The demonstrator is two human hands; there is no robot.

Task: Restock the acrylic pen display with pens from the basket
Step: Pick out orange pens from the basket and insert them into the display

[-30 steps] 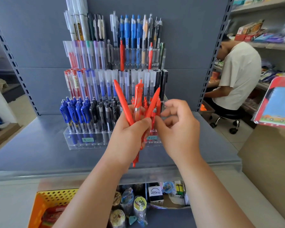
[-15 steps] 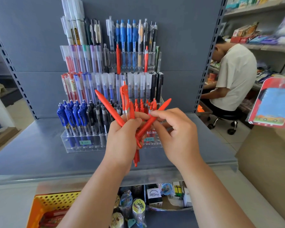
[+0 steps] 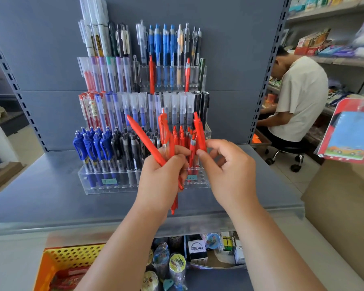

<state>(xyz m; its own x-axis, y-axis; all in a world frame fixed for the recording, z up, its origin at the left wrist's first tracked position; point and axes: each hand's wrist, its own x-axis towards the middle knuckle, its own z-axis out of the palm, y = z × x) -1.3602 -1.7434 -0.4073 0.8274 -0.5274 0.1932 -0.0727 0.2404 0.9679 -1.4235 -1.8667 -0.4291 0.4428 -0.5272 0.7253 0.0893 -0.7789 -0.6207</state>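
Note:
A tiered acrylic pen display (image 3: 105,185) stands on the grey shelf, holding blue, black, clear and red pens. My left hand (image 3: 162,175) grips a small bunch of red pens (image 3: 144,141) that fan upward in front of the display's lower right rows. My right hand (image 3: 227,173) pinches one red pen (image 3: 199,132) between thumb and forefinger, upright, just above the red pens standing in the lowest tier (image 3: 180,137). The yellow-orange basket (image 3: 57,259) sits at the bottom left, below the shelf, with red packs inside.
The grey shelf (image 3: 40,196) reaches toward me with a front lip. Under it lie packaged items and small boxes (image 3: 195,250). A person in a white shirt (image 3: 301,97) sits on a stool at right. A red-and-blue package (image 3: 349,133) hangs near the right edge.
My right hand has drawn one red pen out of the bunch and turned it upright. The left hand's fan of pens has tightened slightly.

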